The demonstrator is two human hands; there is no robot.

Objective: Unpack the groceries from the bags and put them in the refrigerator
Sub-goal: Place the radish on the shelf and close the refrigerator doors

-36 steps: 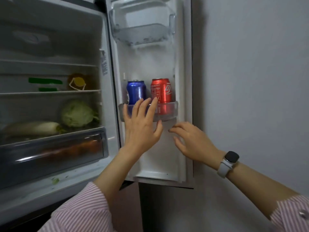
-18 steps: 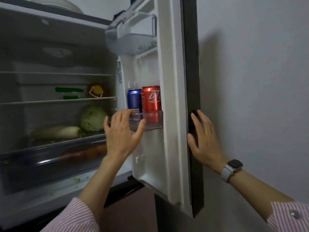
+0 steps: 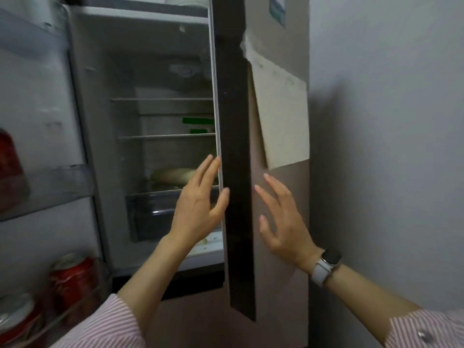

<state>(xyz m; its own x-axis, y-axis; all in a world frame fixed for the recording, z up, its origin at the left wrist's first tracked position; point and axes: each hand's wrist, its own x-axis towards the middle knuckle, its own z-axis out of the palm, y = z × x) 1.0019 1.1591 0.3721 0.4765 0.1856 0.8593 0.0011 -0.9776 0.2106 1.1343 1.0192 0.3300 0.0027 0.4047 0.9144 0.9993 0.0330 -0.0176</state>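
Refrigerator door (image 3: 234,156) is seen edge-on, mid-frame, with a narrow gap to the open shelves (image 3: 163,136) on its left. Left hand (image 3: 200,209) is spread open, thumb touching the door's dark edge; right hand (image 3: 283,222) is open too, just beside the outer face, gripping nothing. Red can (image 3: 72,282) near left is blurry, and the white vegetable (image 3: 173,175) is half hidden by fingers.

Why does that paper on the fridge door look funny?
The cream paper sheet on the pinkish refrigerator door hangs crooked, tilted off the door's edges, and its upper corner looks ragged. Small greenish scraps also lie on the white fridge floor. Otherwise nothing stands out.
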